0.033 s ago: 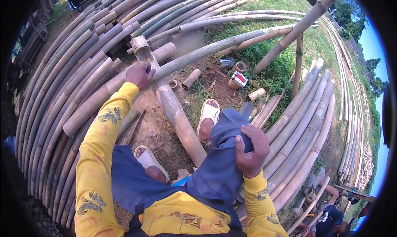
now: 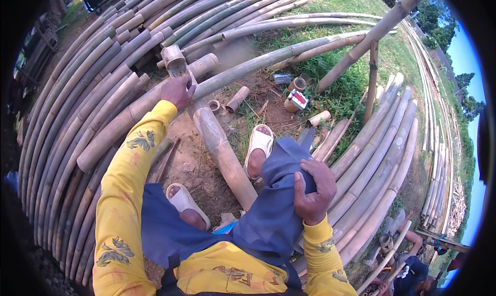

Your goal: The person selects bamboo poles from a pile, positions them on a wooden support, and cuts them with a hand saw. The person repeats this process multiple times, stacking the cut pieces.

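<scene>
My left hand [image 2: 177,92] reaches forward, its fingers curled together just below a short cut bamboo section [image 2: 172,54] with an open end. What the fingers hold, if anything, is hidden. Beneath that hand lie a thick bamboo pole [image 2: 120,119] and the upper part of a bamboo log [image 2: 223,150] that runs back between my feet. My right hand [image 2: 314,188] rests on my right knee [image 2: 281,164], thumb apart from the fingers, holding nothing.
Stacked bamboo poles [image 2: 90,84] fill the left side; more poles [image 2: 374,159] lie at the right. A cigarette pack [image 2: 297,99] sits on a bamboo stub [image 2: 291,108]. Short offcuts [image 2: 238,99] lie ahead. A slanted post [image 2: 380,32] stands at the far right. Another person [image 2: 413,270] is at lower right.
My left hand has shifted slightly right and forward, nearer the short bamboo section. My right hand stays on the knee.
</scene>
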`<state>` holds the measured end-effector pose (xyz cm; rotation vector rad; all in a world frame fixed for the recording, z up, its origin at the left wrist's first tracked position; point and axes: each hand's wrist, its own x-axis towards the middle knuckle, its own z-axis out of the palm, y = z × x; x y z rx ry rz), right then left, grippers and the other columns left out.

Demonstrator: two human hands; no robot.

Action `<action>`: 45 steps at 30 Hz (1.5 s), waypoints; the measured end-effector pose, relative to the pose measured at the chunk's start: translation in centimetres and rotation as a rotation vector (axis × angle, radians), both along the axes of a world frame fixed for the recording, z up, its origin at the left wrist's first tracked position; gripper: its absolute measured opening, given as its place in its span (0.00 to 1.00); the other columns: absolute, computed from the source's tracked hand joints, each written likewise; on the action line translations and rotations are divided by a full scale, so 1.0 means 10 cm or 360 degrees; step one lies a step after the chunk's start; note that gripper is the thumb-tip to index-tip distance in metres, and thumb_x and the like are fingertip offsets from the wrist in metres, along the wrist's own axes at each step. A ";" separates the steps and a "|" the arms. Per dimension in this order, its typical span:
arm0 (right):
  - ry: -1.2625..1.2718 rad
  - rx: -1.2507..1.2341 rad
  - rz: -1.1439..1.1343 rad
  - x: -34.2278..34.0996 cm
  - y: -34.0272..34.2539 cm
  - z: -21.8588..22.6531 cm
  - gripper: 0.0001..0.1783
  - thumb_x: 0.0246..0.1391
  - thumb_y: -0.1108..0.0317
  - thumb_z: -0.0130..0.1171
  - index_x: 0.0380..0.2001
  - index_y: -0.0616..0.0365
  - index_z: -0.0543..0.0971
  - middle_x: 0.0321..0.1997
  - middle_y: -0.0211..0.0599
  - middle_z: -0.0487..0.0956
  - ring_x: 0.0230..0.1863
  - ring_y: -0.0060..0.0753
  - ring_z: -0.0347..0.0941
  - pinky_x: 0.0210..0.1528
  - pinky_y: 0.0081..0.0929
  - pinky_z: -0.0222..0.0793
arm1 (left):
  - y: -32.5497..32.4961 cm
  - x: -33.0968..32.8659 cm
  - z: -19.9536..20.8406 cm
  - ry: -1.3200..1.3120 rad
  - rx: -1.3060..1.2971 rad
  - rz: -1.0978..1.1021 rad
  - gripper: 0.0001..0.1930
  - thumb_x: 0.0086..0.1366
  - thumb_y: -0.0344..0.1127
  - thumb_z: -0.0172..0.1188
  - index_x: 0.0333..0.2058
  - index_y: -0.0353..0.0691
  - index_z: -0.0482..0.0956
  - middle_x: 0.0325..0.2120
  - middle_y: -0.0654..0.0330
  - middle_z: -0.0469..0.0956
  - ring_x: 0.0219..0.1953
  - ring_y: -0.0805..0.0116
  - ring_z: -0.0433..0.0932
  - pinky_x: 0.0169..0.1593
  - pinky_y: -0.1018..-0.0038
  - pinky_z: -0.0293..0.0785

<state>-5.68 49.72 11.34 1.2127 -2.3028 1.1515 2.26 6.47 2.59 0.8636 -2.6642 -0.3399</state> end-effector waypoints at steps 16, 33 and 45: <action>-0.0169 -0.0071 -0.0043 -0.19 -0.03 0.05 0.11 0.43 0.72 0.67 0.34 0.60 0.84 0.38 0.43 0.86 0.45 0.49 0.83 0.52 0.41 0.76 | -0.23 -1.40 -0.81 -0.0706 -0.0139 -0.0017 0.40 0.42 0.66 0.73 0.47 0.40 0.80 0.46 0.55 0.82 0.52 0.56 0.79 0.61 0.61 0.64; 0.0012 0.0064 0.0056 -0.05 -0.17 0.15 0.15 0.41 0.68 0.71 0.35 0.59 0.83 0.39 0.42 0.85 0.45 0.49 0.82 0.50 0.41 0.74 | -0.55 -0.83 -0.67 -0.0663 -0.0052 -0.0279 0.30 0.50 0.62 0.67 0.40 0.41 0.85 0.36 0.51 0.86 0.44 0.54 0.84 0.66 0.54 0.60; 0.0097 0.0093 0.0056 -0.06 -0.09 0.14 0.15 0.42 0.66 0.70 0.36 0.58 0.83 0.40 0.43 0.84 0.44 0.50 0.80 0.50 0.42 0.72 | -1.08 2.15 -0.10 -0.0709 -0.0382 -0.0124 0.31 0.43 0.55 0.74 0.40 0.38 0.77 0.39 0.50 0.80 0.48 0.53 0.78 0.65 0.56 0.62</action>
